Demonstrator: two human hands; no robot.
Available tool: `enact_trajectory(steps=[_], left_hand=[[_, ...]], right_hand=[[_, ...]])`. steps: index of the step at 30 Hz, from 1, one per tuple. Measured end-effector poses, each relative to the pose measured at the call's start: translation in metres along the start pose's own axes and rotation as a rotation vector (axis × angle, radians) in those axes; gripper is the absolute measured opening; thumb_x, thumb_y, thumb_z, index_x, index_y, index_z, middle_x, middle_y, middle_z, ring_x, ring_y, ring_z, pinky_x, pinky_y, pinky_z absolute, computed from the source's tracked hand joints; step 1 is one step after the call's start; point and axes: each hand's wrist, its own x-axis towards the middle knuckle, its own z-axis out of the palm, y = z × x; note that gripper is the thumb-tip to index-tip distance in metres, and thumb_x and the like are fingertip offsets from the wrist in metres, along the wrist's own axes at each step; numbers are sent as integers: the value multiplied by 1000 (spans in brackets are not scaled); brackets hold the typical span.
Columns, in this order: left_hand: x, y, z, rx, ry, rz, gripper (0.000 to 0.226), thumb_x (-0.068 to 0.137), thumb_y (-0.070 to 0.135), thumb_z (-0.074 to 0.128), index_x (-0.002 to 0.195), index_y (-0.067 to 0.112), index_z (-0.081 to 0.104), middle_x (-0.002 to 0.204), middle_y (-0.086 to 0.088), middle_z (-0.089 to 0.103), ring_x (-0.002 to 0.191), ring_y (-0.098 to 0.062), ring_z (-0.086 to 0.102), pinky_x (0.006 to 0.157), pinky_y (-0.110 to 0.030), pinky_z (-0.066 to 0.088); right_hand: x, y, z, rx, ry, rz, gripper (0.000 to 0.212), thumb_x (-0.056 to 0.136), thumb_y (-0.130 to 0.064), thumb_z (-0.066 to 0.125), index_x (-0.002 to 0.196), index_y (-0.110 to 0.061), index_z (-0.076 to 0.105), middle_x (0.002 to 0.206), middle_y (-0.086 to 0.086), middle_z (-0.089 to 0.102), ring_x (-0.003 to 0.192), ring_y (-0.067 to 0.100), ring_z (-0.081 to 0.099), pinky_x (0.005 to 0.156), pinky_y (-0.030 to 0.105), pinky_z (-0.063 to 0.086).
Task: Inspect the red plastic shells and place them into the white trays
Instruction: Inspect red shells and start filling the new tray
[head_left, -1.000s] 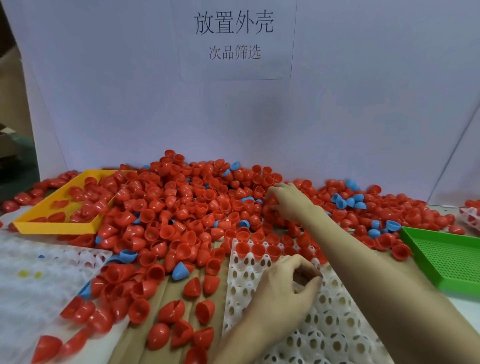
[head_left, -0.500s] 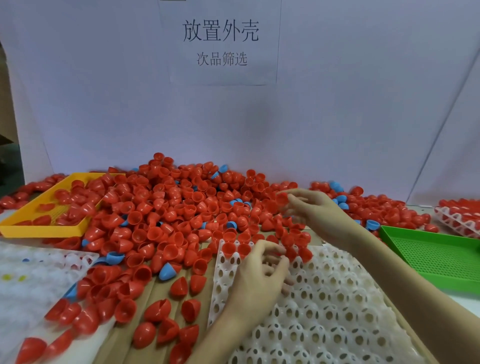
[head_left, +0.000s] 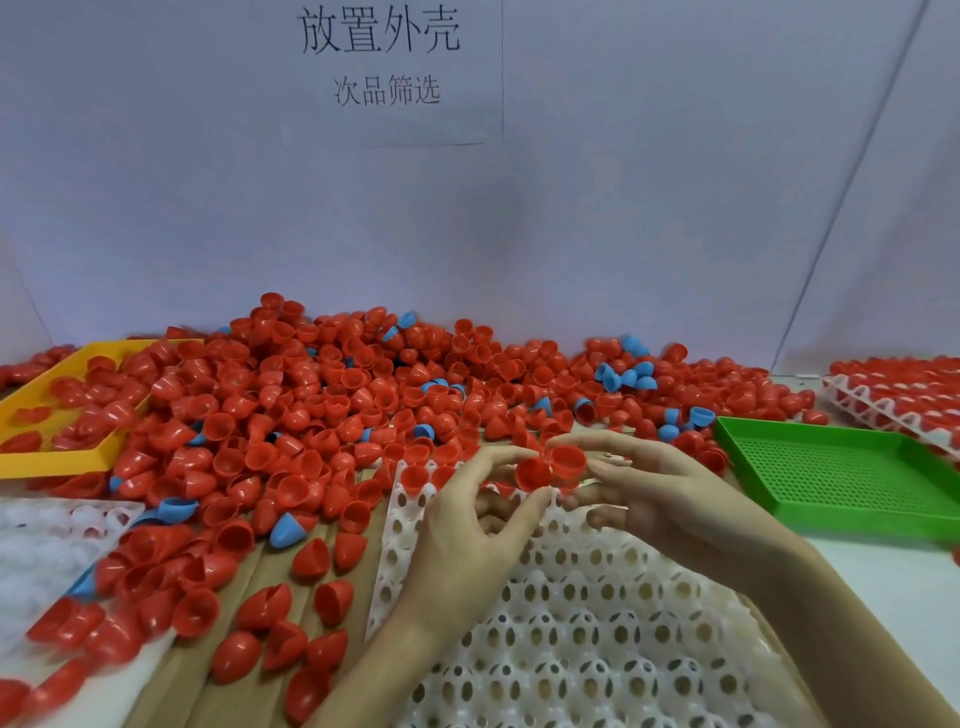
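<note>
Two red shells (head_left: 550, 467) held above the far end of the white tray (head_left: 597, 623): one pinched by the left hand (head_left: 467, 530), one cupped in the curled fingers of the right hand (head_left: 670, 499). Few tray sockets filled, at the far edge only. Loose red pile (head_left: 311, 415) behind, blue shells (head_left: 626, 374) mixed in. Risk: light, smooth shells may slip from fingertip grips, or a blue one gets seated unnoticed.
</note>
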Motion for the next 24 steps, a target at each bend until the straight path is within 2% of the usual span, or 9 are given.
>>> enact_trajectory(steps=[2,5,7,10,12,15,18,21,24], left_hand=[[-1,0,0,25,-3,8,27,96,28,75,121,37,68,115,18,70,85,-16,75,72,-31,64],[-1,-4,0,85,-14,25,29,96,27,75,117,46,68,119,18,67,85,-15,73,76,-32,63],[-1,-5,0,114,-24,35,31,96,27,75,116,49,67,119,19,64,89,-13,71,81,-32,62],[-1,-6,-1,111,-44,48,29,95,25,75,116,45,67,120,19,62,104,-8,69,85,-31,62],[-1,-5,-1,76,-64,52,28,97,23,74,117,40,67,120,18,67,110,-7,69,87,-32,62],[-2,-2,0,-27,-56,30,24,101,27,69,123,33,66,113,14,73,97,-13,76,82,-28,62],[-1,-2,-1,-26,-6,7,24,102,37,62,126,34,62,112,10,73,97,-11,75,85,-24,59],[-1,-3,-1,1,-30,7,21,103,37,58,123,34,64,109,14,73,97,-8,74,83,-22,59],[-1,-3,0,24,-75,11,20,104,35,59,122,37,66,107,14,72,93,-9,75,80,-23,60]], right_hand=[[-3,2,2,-45,59,-44,31,104,-24,62,132,-16,71,131,10,70,111,29,71,88,31,59],[-6,4,10,-267,145,-114,23,103,-31,64,122,-24,76,120,4,75,107,24,73,88,32,60],[-8,4,12,-417,161,-155,18,101,-28,69,117,-28,77,111,1,77,101,20,75,85,29,60],[-7,6,16,-498,172,-198,16,100,-22,71,114,-27,77,106,0,77,96,19,76,80,28,59],[-6,8,17,-506,197,-215,16,100,-17,71,115,-24,74,105,2,77,93,21,76,77,31,60],[-6,7,18,-532,200,-227,23,99,-19,72,120,-25,64,102,4,76,89,23,76,76,34,60],[-11,4,19,-645,114,-230,30,100,-24,70,126,-33,57,98,1,76,87,19,77,75,27,60],[-12,5,26,-823,103,-294,27,101,-15,69,121,-31,61,93,-7,78,82,13,77,74,28,62],[-10,10,29,-875,124,-324,21,100,-8,69,113,-24,69,89,-10,77,80,13,77,71,30,63]])
